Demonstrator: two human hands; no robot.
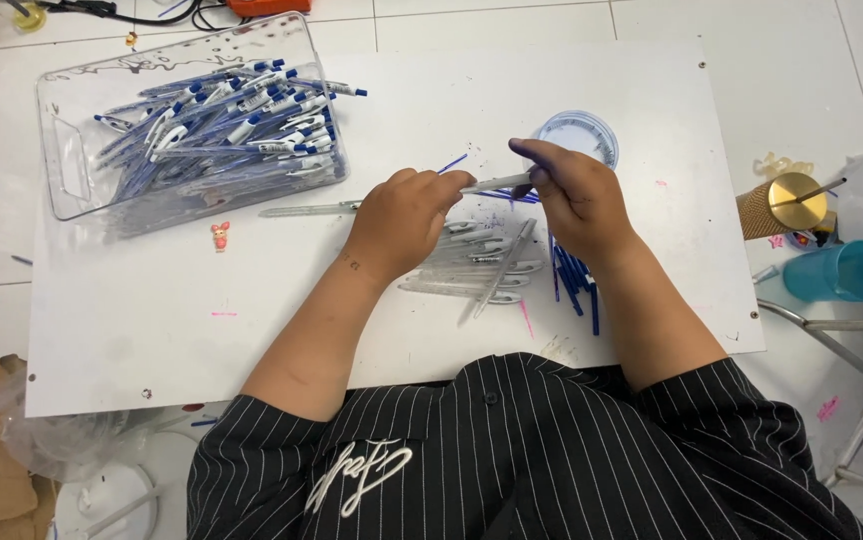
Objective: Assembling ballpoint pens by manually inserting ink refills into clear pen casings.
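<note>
At the far left of the white board [152,340] sits a clear plastic tray [67,160] with a cut-out handle, heaped with finished blue-and-white pens [232,125] lying mostly lengthwise. Just in front of the tray, on the bare board, lies a small pink figure charm [221,235], and a single clear pen barrel [307,209] rests to its right, pointing toward the hands. Near the middle, the left hand [402,220] is curled into a loose fist, knuckles up, its fingers closed around the near end of a clear pen tube [497,184]; a thin blue refill [454,162] pokes out beyond the thumb. Below and between the two hands lies a small cluster of empty clear barrels [477,265], side by side with one laid slantwise across them. The right hand [577,195] meets the left over the board, pinching the other end of the same tube between thumb and fingers, fingertips stained blue. Behind it stands a round clear lid [580,135], and beside the right wrist a bundle of loose blue refills [572,272] lies on the board. Off the board to the right are a gold-topped cylinder [782,205] and a teal cup [837,272] on its side.
</note>
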